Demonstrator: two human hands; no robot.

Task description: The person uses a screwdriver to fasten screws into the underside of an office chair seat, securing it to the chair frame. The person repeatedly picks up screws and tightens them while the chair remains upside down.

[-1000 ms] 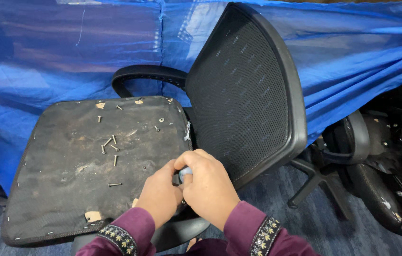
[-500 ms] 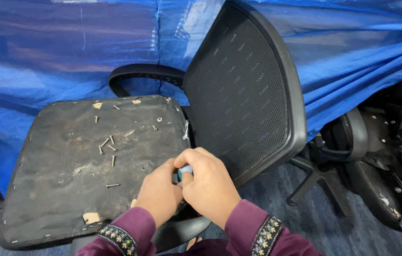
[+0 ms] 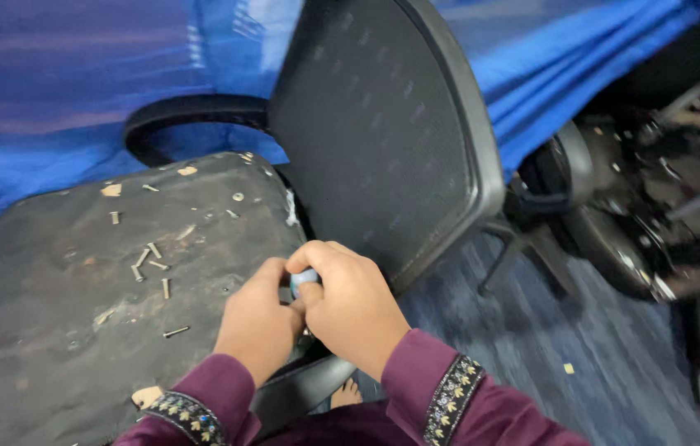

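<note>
I am looking down at both hands meeting at lower centre of the frame. My right hand (image 3: 354, 310) is curling its fingers tight around a small pale blue rounded handle (image 3: 304, 279), and my left hand (image 3: 257, 324) is pressing in beside it, fingers folded against the same handle. To the left, a worn dark flat seat board (image 3: 61, 330) is lying tilted, scattered with short metal screws (image 3: 152, 266). A black mesh chair back (image 3: 379, 136) is leaning up at centre top. Blue plastic sheeting (image 3: 69, 91) is draping the background; grey-blue carpet (image 3: 598, 363) is showing at lower right.
</note>
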